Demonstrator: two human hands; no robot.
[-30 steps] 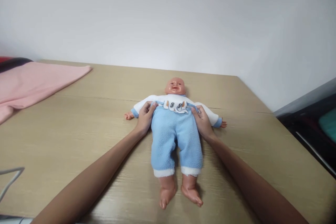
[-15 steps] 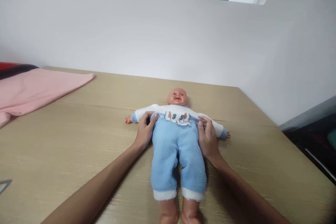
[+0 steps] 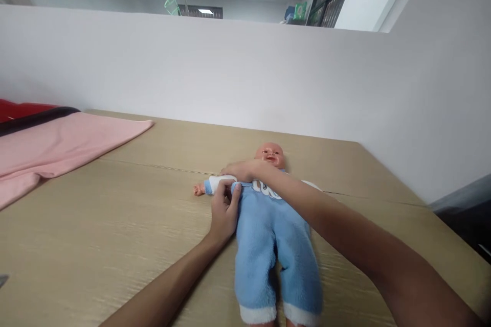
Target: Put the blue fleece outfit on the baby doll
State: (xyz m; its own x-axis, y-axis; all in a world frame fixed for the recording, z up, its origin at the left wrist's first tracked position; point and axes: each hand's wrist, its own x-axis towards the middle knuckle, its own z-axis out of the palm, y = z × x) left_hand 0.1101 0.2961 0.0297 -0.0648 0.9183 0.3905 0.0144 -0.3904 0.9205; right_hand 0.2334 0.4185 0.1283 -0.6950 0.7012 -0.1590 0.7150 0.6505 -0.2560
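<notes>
A baby doll (image 3: pixel 270 155) lies on its back on the wooden table (image 3: pixel 115 225), dressed in a white top and fluffy light-blue trousers (image 3: pixel 274 245). My left hand (image 3: pixel 224 209) pinches the trousers' waistband at the doll's left-hand side in view, fingers closed on the fabric. My right hand (image 3: pixel 241 169) reaches across the doll's chest to the same side, fingers curled on the white top near the shoulder. My right forearm hides the doll's chest and its far arm.
A pink cloth (image 3: pixel 57 145) lies spread at the table's far left, with a red and black item (image 3: pixel 30 112) behind it. A white partition wall (image 3: pixel 230 71) runs along the table's back edge. Dark storage (image 3: pixel 468 219) sits to the right.
My right hand left the right side of the waistband and crossed over the chest to the left side. The camera tilted up, so the doll's feet dropped out of view.
</notes>
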